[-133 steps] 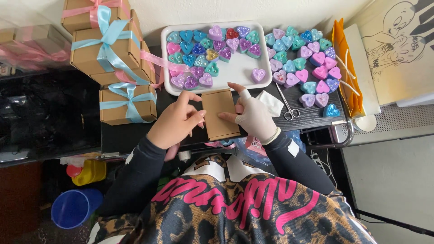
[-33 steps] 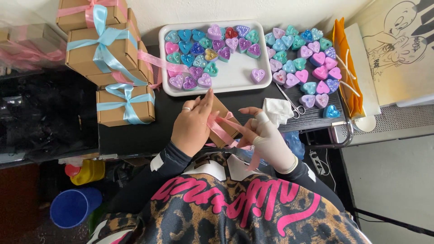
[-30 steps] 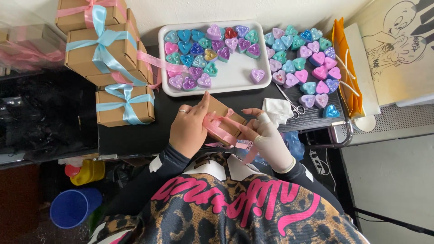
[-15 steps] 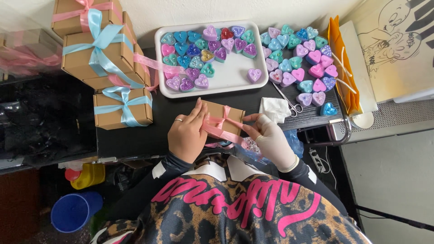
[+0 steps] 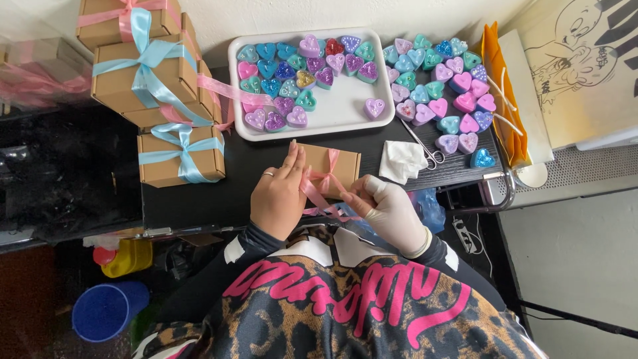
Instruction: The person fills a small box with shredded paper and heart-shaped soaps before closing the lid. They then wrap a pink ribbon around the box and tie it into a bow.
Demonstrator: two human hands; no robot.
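Two hands work at a small brown cardboard box (image 5: 329, 167) lying on a black table (image 5: 199, 196), just below a white tray (image 5: 345, 106) of heart-shaped candles (image 5: 297, 118). The left hand (image 5: 279, 196) (a ring on one finger) lies flat with fingers together against the box's near side, over a pink ribbon (image 5: 319, 193) crossed on its lid. The right hand (image 5: 389, 209), in a pale glove, pinches the ribbon's loose end. Ribbon-tied boxes (image 5: 179, 154) are stacked to the left; scissors (image 5: 425, 147) lie to the right.
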